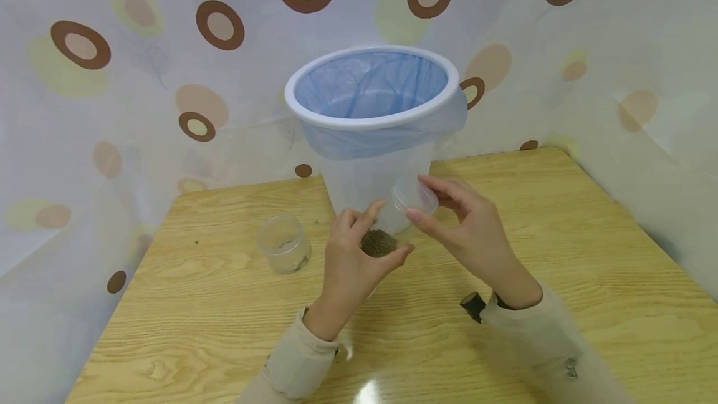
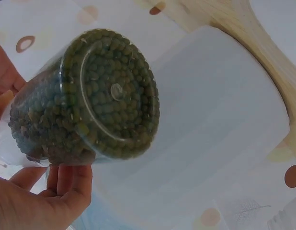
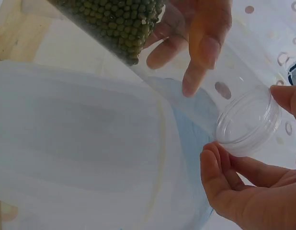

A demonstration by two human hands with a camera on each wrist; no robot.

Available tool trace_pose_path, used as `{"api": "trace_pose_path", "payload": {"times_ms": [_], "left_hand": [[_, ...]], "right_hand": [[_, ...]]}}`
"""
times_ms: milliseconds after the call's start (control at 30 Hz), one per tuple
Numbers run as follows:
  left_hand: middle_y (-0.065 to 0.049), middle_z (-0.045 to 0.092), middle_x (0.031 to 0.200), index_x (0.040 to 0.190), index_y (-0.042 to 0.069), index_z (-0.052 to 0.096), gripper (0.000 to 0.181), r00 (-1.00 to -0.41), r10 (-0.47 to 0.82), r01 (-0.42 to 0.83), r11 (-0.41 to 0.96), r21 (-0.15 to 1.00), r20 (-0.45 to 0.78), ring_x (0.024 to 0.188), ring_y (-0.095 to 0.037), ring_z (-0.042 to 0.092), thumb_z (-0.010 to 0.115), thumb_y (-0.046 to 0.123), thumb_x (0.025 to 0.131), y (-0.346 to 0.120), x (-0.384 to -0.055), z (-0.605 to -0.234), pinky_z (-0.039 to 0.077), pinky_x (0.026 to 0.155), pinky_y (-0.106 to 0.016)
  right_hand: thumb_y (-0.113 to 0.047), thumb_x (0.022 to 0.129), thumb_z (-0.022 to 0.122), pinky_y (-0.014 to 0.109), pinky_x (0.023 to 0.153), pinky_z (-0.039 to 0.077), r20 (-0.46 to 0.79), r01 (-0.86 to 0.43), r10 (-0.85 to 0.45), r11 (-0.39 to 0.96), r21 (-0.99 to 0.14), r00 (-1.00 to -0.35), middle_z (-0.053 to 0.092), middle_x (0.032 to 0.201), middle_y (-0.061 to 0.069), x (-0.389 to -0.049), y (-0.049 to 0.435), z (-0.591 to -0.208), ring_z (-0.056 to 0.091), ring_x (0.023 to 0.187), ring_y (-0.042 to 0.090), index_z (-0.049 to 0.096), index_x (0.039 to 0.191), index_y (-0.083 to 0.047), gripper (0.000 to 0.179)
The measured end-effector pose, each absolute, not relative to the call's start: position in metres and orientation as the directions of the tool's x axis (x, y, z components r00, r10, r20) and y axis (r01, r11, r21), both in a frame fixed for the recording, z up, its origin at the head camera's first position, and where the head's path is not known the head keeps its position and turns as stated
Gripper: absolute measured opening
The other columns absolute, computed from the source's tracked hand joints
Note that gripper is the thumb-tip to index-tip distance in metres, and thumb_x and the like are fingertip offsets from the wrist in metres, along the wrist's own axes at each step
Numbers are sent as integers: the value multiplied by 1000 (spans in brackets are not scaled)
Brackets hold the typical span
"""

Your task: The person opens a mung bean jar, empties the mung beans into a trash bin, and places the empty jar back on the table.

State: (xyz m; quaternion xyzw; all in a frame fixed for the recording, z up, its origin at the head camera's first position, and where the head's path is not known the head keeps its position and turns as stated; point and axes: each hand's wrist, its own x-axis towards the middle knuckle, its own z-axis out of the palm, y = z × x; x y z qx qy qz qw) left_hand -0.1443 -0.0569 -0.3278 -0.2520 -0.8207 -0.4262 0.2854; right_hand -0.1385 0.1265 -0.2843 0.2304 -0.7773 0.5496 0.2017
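My left hand [image 1: 353, 254] grips a clear plastic jar [image 2: 85, 103] around its side. Green beans [image 3: 117, 21], like mung beans, are packed at the jar's base, with clear wall above them. In the left wrist view the round base faces the camera. Between thumb and fingertips, my right hand [image 1: 471, 220] pinches a clear round lid [image 1: 415, 195] by its edge. It sits just up and right of the beans in the head view. From the right wrist, the lid [image 3: 248, 120] lines up with the jar's mouth end, beyond the left fingers.
A white bin [image 1: 370, 173] with a blue liner [image 1: 387, 139] folded over its rim stands right behind the hands. To the left, a clear cup [image 1: 283, 245] rests on the wooden table [image 1: 213, 329]. A patterned sheet [image 1: 151, 80] hangs around the table.
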Motion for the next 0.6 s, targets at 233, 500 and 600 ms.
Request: {"api": "trace_pose_path", "payload": {"times_ms": [233, 500, 600], "left_hand": [[-6, 55, 94, 128, 8, 62, 67, -796, 200, 598, 408, 690, 571, 80, -17, 49, 89, 22, 68, -58, -143, -324, 47, 69, -32], [-6, 56, 94, 127, 10, 63, 67, -805, 183, 588, 376, 717, 564, 82, -18, 52, 89, 20, 67, -55, -142, -325, 48, 71, -28], [-6, 53, 91, 125, 10, 64, 67, -786, 149, 601, 413, 684, 600, 82, -18, 50, 90, 22, 65, -53, -142, -328, 45, 69, -29]], "right_hand": [[6, 85, 67, 21, 93, 46, 571, -621, -255, 207, -756, -780, 58, 125, 17, -143, 138, -284, 59, 110, 14, 52, 134, 3, 51], [-2, 90, 63, 21, 96, 43, 509, -576, -294, 226, -785, -809, 55, 132, 13, -144, 143, -281, 55, 115, 15, 46, 141, -4, 54], [-18, 93, 64, 28, 97, 44, 412, -465, -221, 331, -821, -884, 57, 125, 11, -141, 139, -280, 55, 112, 18, 47, 139, -4, 51]]}}
